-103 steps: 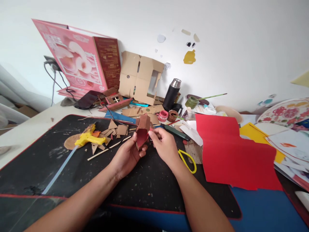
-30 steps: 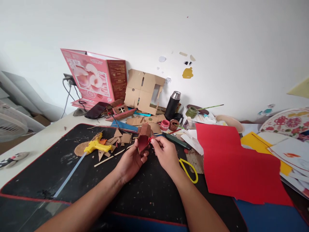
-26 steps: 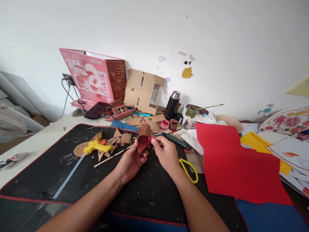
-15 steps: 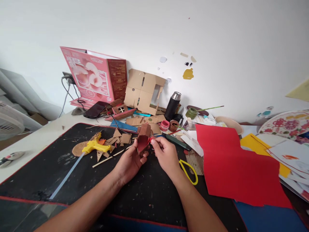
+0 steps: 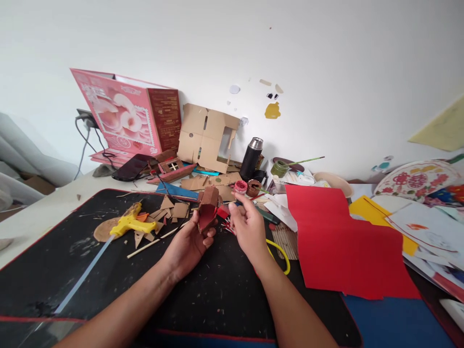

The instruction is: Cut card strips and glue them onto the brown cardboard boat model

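My left hand (image 5: 189, 247) grips a small brown-painted cardboard boat-like piece (image 5: 209, 199), its pointed, reddish end tilted toward me. To the right, my right hand (image 5: 249, 231) is raised just clear of the piece, index finger stretched out and thumb apart, and no object shows in it. Between the hands, a small red bit (image 5: 222, 211) appears at the piece's right side; whether it is attached I cannot tell. Yellow-handled scissors (image 5: 282, 251) lie partly hidden by my right hand and wrist.
A yellow glue gun (image 5: 132, 223) and cardboard scraps (image 5: 180, 210) lie on the black mat (image 5: 217, 299). Red sheet (image 5: 337, 241) covers the right side. Paint jars (image 5: 240, 187), a black thermos (image 5: 251, 159) and a cardboard model boat (image 5: 172, 166) stand behind.
My right hand has drawn back slightly from the brown piece, its pinch loosened and index finger extended. My left hand still holds the piece. The whole view has shifted to the right.
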`<move>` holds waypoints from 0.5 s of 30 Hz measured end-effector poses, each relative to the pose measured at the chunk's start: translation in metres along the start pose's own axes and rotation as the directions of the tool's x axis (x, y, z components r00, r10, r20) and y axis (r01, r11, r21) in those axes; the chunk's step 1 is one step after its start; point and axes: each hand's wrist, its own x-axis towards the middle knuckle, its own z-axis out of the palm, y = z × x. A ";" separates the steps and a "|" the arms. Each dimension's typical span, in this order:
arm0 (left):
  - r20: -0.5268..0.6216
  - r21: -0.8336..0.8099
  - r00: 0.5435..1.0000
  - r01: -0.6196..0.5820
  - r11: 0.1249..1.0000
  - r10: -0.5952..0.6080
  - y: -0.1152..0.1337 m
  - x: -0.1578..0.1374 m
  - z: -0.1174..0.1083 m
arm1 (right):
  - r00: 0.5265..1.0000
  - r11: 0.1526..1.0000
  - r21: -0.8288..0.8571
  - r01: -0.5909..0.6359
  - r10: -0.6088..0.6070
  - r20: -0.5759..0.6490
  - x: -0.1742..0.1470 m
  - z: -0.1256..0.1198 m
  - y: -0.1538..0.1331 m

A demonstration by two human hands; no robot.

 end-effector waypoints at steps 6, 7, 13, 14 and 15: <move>-0.042 -0.001 0.999 0.011 1.000 -0.011 0.000 0.001 0.000 | 0.992 0.962 0.252 -0.106 0.121 -0.045 0.010 -0.004 0.003; -0.049 0.001 0.999 0.011 1.000 -0.011 0.000 0.001 0.001 | 0.989 0.952 0.280 -0.121 0.139 -0.047 0.011 -0.005 0.003; -0.042 0.016 0.999 0.005 1.000 -0.004 -0.001 0.000 0.002 | 0.984 0.937 0.318 -0.147 0.171 -0.049 0.015 -0.006 0.005; -0.040 0.017 0.999 0.005 1.000 -0.005 -0.001 0.000 0.002 | 0.984 0.936 0.322 -0.145 0.170 -0.049 0.015 -0.006 0.005; -0.037 0.019 0.999 0.008 1.000 -0.007 -0.001 0.000 0.003 | 0.984 0.934 0.326 -0.145 0.170 -0.049 0.015 -0.006 0.005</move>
